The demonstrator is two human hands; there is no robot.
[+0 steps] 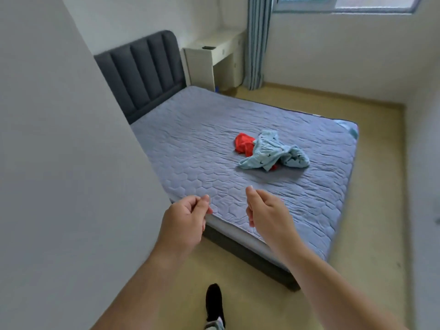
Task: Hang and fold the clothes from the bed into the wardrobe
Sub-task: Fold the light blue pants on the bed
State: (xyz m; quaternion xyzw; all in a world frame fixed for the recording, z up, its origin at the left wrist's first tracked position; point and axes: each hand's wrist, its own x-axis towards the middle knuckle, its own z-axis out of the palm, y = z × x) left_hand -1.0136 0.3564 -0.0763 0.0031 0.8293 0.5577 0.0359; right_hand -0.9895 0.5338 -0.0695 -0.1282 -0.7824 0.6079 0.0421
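Observation:
A crumpled light blue garment lies in the middle of the bed, partly covering a red garment at its left. My left hand and my right hand hover side by side over the bed's near corner, well short of the clothes. Both have loosely curled fingers and hold nothing. The wardrobe is out of view.
A white wall or panel fills the left side, next to the dark padded headboard. A white desk and a curtain stand at the back. Beige floor runs along the bed's right side. My foot stands below.

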